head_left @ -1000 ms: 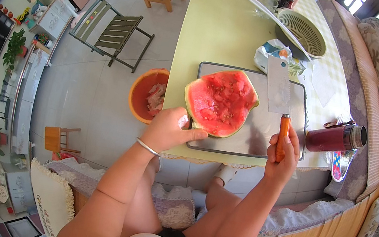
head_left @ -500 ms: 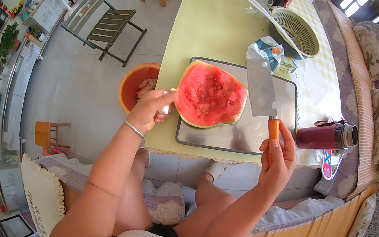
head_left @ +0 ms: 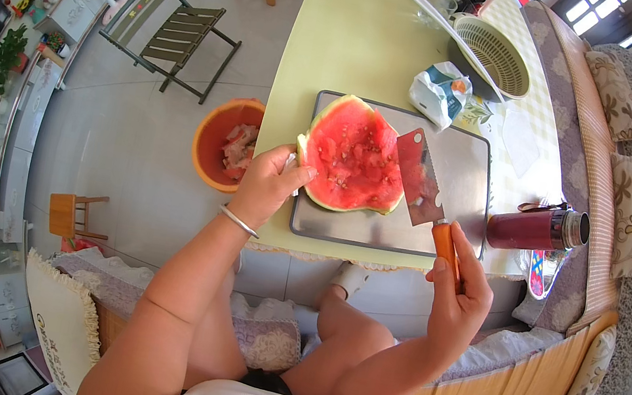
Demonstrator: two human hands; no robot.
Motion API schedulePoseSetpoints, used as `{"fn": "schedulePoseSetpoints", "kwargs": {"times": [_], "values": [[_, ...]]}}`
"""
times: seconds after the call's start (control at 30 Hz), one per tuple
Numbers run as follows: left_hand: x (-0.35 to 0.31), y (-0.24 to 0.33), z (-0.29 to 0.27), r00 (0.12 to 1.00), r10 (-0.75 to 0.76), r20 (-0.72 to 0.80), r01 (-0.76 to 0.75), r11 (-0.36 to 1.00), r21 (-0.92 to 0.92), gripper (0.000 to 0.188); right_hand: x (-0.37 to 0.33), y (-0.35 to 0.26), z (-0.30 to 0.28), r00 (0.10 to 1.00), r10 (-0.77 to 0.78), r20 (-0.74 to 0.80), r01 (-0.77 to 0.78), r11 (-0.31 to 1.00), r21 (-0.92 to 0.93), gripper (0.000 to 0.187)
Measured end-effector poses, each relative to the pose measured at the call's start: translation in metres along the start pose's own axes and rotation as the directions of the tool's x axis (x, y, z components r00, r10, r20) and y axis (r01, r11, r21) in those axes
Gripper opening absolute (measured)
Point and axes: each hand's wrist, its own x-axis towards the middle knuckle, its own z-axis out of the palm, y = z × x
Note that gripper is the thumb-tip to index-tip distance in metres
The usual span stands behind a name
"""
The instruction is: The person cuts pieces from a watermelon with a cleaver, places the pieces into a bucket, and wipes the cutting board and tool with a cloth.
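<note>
A cut watermelon half (head_left: 355,154), red flesh upward and hollowed unevenly, rests on a metal cutting board (head_left: 463,166) with a dark rim. My left hand (head_left: 273,183) is closed at its left edge, thumb over the rind, and a crumpled white tissue (head_left: 291,164) shows between hand and melon. In my right hand (head_left: 460,284) is a cleaver (head_left: 419,182), gripped by its orange handle. Its broad blade is raised beside the melon's right side, tilted up and to the left, overlapping the melon's edge in view.
An orange bin (head_left: 214,141) with scraps stands on the floor left of the table (head_left: 331,44). Beyond the board are a tissue pack (head_left: 439,93) and a colander (head_left: 508,59) with a white long-handled utensil across it. A maroon thermos (head_left: 527,231) lies at the right.
My left hand has moved right and its thumb now laps over the watermelon's rind. The cleaver has come left and lower, toward the melon, and its blade has turned.
</note>
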Motion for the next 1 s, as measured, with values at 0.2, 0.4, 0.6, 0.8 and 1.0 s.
{"fn": "schedulePoseSetpoints", "kwargs": {"times": [0.2, 0.4, 0.6, 0.8, 1.0], "values": [[0.0, -0.004, 0.005, 0.993, 0.122, -0.008, -0.12, 0.986, 0.119, 0.026, 0.002, 0.008, 0.002, 1.0, 0.014, 0.013, -0.013, 0.999, -0.043, 0.04], [0.0, -0.006, 0.006, 0.97, 0.242, 0.024, -0.242, 0.954, 0.179, 0.032, 0.004, 0.008, 0.006, 0.999, 0.02, 0.028, -0.018, 0.998, -0.065, 0.039], [0.001, -0.008, 0.004, 0.981, 0.195, 0.021, -0.196, 0.966, 0.168, 0.031, 0.006, 0.009, 0.003, 0.994, 0.081, 0.074, -0.077, 0.995, -0.058, 0.038], [0.002, -0.009, 0.003, 0.983, 0.183, 0.019, -0.184, 0.971, 0.152, 0.029, 0.009, 0.01, 0.001, 0.975, 0.169, 0.143, -0.171, 0.985, -0.003, 0.038], [0.001, -0.006, 0.002, 0.989, 0.148, 0.021, -0.15, 0.972, 0.179, 0.026, 0.011, 0.014, 0.009, 0.959, 0.214, 0.186, -0.218, 0.976, 0.002, 0.036]]}}
